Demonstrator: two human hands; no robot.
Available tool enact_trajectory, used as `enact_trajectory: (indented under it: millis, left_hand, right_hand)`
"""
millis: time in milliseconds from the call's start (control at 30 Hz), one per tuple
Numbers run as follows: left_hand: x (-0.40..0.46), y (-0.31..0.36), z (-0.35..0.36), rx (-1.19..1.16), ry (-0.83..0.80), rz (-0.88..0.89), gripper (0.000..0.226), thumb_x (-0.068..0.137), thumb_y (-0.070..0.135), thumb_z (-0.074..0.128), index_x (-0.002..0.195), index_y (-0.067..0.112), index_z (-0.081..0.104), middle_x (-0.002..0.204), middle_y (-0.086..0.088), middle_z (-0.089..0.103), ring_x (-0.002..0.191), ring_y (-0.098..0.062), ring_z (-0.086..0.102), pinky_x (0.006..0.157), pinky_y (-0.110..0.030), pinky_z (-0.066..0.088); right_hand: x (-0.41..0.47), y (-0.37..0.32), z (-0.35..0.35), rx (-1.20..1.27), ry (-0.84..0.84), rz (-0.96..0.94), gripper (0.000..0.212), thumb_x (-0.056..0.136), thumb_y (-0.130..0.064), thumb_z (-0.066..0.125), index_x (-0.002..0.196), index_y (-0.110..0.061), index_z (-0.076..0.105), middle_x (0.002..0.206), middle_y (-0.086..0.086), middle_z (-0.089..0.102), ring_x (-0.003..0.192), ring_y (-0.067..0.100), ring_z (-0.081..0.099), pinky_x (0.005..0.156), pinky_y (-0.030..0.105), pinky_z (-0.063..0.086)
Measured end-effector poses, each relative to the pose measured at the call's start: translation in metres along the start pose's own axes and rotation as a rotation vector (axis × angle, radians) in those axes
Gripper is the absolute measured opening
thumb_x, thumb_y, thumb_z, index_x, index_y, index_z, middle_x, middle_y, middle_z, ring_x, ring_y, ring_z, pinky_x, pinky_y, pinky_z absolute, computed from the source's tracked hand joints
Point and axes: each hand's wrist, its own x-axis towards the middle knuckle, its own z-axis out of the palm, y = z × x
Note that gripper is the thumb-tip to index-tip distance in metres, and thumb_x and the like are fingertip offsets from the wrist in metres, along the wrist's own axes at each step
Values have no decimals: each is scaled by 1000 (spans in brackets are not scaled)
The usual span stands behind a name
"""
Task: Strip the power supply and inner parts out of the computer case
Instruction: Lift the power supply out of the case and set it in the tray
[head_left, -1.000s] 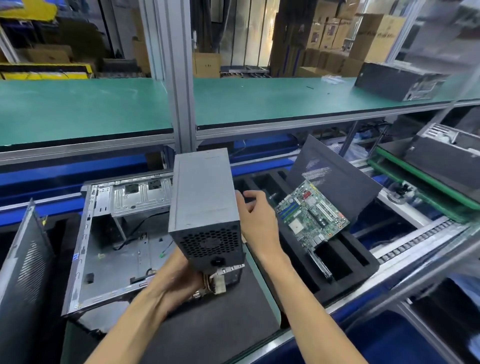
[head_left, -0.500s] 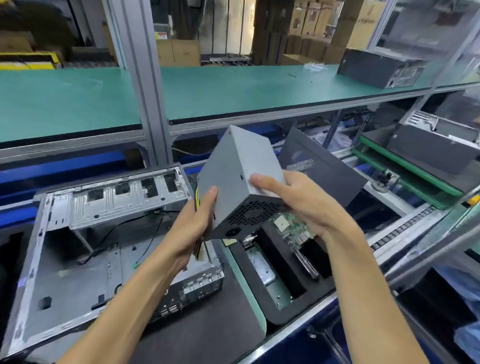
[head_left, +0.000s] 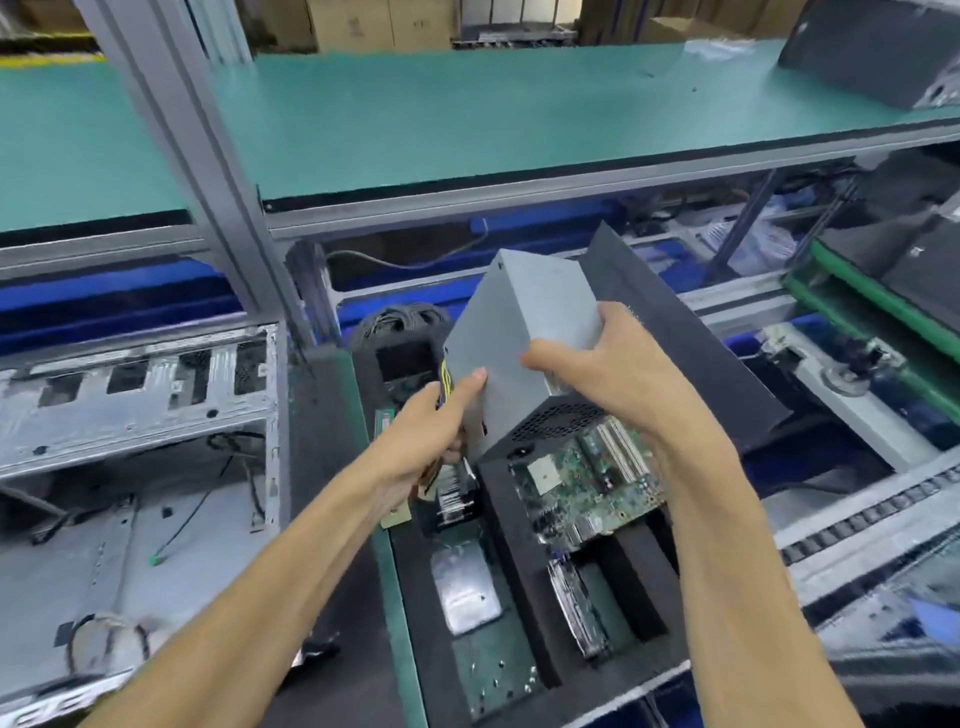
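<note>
The grey power supply (head_left: 524, 338) is in the air, tilted, above the black foam tray (head_left: 519, 597). My right hand (head_left: 608, 374) grips its right side with the thumb across the front face. My left hand (head_left: 436, 426) touches its left lower edge and holds its yellow and black cable bundle (head_left: 445, 382). The open metal computer case (head_left: 140, 415) lies on its side at the left. A green motherboard (head_left: 587, 483) leans in the tray below the power supply.
The tray also holds a silver drive (head_left: 465, 582), a memory stick (head_left: 382, 421) and a coil of black cables (head_left: 400, 322). A dark side panel (head_left: 685, 332) leans behind it. A conveyor rail (head_left: 857, 514) runs at the right, a green shelf (head_left: 467, 114) above.
Both hands have carried the power supply to the right, away from the case and over the foam tray. It has tilted further.
</note>
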Motion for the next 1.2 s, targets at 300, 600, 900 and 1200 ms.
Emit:
enact_trajectory:
  millis: [300,600,900,1200]
  left_hand:
    - [85,12,-31,607,99,23,29,97,19,57,125,18,48,94,-13,67,66,-20,61,58,-32,49]
    - [157,7,-19,698,229,59,64,97,4,51,155,12,26,122,-20,62,92,-34,62,75,-37,51]
    - [182,-31,-15,956,220,-67,26,91,7,54,110,21,44,88,-4,61,85,-32,52,85,-40,32]
    - [190,-47,-18,789,172,-45,57,97,6,52,153,11,37,141,-17,55,118,-36,58,90,-36,48]
  right_hand:
    - [63,22,19,17,180,-30,86,55,-60,71,130,-25,47,113,-8,59,102,22,59,81,46,55]
    - [140,47,57,-55,230,-181,80,57,-57,73,126,-28,42,109,-10,55,95,20,54,67,34,44]
    - [174,104,95,-118,182,-94,83,58,-59,73,128,-28,42,107,-12,50,91,17,49,70,35,39]
    - [201,107,112,-176,118,-38,87,64,-56,78,132,-15,43,108,-4,52,97,25,56,71,37,46]
